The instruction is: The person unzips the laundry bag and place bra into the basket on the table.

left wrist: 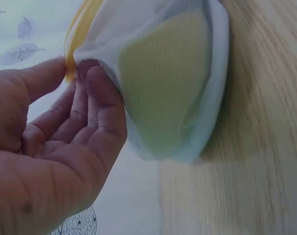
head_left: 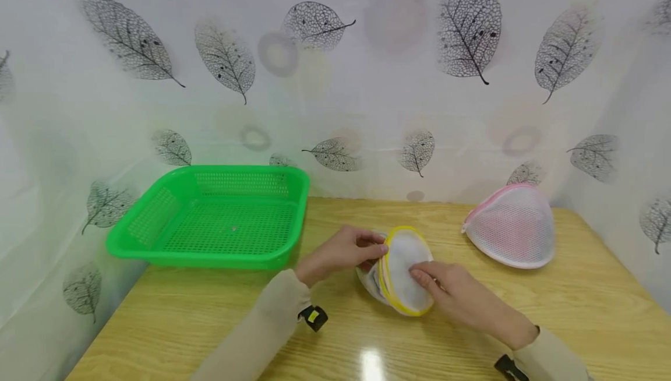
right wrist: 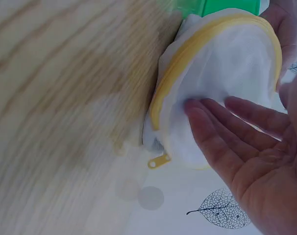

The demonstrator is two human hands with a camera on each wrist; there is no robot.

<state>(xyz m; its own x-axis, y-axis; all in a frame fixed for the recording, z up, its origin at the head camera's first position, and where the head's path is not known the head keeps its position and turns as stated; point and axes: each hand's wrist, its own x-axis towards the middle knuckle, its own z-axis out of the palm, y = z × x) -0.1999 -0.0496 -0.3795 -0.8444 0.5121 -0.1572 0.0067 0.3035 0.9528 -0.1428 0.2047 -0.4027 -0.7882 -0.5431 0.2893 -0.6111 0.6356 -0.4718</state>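
Observation:
A small white mesh laundry bag (head_left: 410, 270) with a yellow zip edge stands on its side over the table. My left hand (head_left: 353, 250) pinches its rim between thumb and fingers. Seen from the left wrist, the thumb lies at the yellow edge and the other fingers (left wrist: 102, 81) against the mesh side. From the right, my right hand (head_left: 456, 293) touches the round white face; in the right wrist view its fingertips (right wrist: 193, 105) press lightly on the mesh. A yellow zip pull (right wrist: 159, 160) hangs at the bag's lower edge.
A green plastic basket (head_left: 208, 261) with perforated sides stands at the back left of the wooden table (head_left: 325, 346). Back right lies another mesh bag (head_left: 511, 226), white with a pink zip. A leaf-printed curtain (head_left: 335, 95) hangs behind and at the sides.

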